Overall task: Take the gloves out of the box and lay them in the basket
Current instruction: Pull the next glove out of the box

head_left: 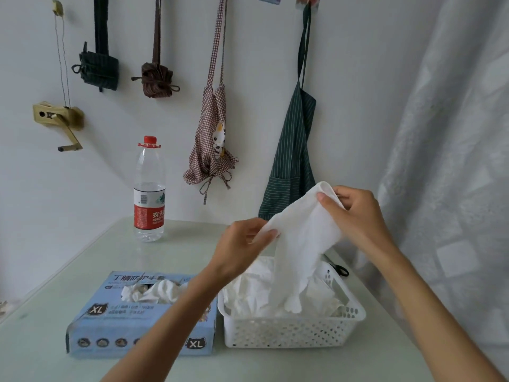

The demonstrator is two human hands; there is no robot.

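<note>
— Where's the glove?
— A white glove (303,244) hangs over the white basket (289,330), cuff pinched by the left hand (245,244) and right hand (355,216).
— And the box?
— The blue glove box (132,321) sits just left of it on the tabletop (82,257).

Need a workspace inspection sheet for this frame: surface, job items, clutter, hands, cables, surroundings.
Surface: pale green table, glossy.
Job's things: blue glove box at front left, white gloves bunched in its opening; white perforated basket right beside it, already holding white gloves; one white glove held up above the basket, its fingers hanging into it.
Clutter: water bottle upright, red cap, behind the box; dark object behind the basket, cannot tell what.
Hands: left hand and right hand both pinch the glove's cuff end.
Cables: nothing seen.
Surroundings: white wall with hanging aprons, wall-mounted crank, curtain at right.
</note>
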